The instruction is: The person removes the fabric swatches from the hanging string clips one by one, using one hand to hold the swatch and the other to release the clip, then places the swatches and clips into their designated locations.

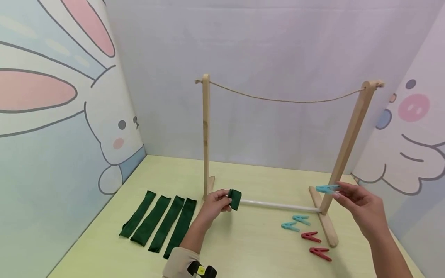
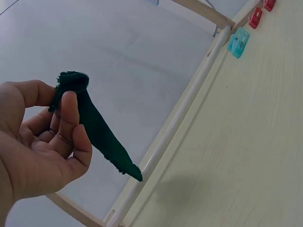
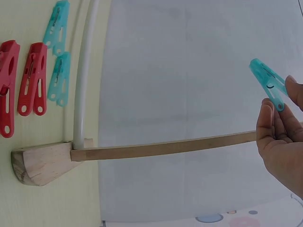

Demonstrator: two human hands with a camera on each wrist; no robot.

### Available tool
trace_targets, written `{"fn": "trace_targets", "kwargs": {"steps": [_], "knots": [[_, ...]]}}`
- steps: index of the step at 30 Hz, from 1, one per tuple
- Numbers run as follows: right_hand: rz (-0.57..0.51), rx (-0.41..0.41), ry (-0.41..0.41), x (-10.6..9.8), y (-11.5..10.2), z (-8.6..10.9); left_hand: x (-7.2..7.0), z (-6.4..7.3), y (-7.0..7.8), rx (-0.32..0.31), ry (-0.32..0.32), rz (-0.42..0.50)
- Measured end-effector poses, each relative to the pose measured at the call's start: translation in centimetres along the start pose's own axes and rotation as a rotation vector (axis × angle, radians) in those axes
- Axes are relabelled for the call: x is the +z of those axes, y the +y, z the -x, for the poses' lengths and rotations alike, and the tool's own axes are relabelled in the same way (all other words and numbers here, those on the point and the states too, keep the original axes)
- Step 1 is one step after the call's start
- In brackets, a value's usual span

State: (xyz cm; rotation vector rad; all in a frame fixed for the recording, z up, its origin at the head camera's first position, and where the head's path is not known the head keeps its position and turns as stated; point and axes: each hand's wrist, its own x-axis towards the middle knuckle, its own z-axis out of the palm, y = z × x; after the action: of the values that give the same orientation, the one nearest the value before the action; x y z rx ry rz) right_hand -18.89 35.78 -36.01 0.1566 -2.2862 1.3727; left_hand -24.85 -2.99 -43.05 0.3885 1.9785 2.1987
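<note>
My left hand [image 1: 214, 205] pinches a dark green cloth strip [image 1: 235, 199] by one end, in front of the rack's left post. In the left wrist view the rest of that strip [image 2: 106, 137] hangs down from the fingertips. My right hand [image 1: 361, 206] pinches a light blue clothespin [image 1: 326, 189] by its handle end beside the right post. Seen from the right wrist, thumb and fingers press on the legs of this clothespin [image 3: 267, 82]. Both hands are raised above the table, well below the sagging rope [image 1: 285, 101].
Several green cloth strips [image 1: 167, 224] lie side by side on the table at left. Two light blue clothespins [image 1: 290, 226] and two red clothespins [image 1: 311, 236] lie near the wooden rack's right foot [image 1: 326, 224]. A white rod [image 1: 278, 205] joins the posts low down.
</note>
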Motion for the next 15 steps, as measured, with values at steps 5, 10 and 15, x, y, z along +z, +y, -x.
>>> {"fn": "trace_targets", "kwargs": {"steps": [5,10,15], "knots": [[-0.044,0.019,-0.016,-0.1,0.7,0.6,-1.6,0.5,-0.6,-0.014,0.016,-0.035],[-0.197,0.008,-0.088,0.4,1.3,0.7,-3.2,1.4,-1.4,-0.049,0.052,-0.075],[-0.106,0.059,-0.223,1.0,1.6,0.8,-4.3,2.3,-2.0,-0.097,0.091,-0.117]]}}
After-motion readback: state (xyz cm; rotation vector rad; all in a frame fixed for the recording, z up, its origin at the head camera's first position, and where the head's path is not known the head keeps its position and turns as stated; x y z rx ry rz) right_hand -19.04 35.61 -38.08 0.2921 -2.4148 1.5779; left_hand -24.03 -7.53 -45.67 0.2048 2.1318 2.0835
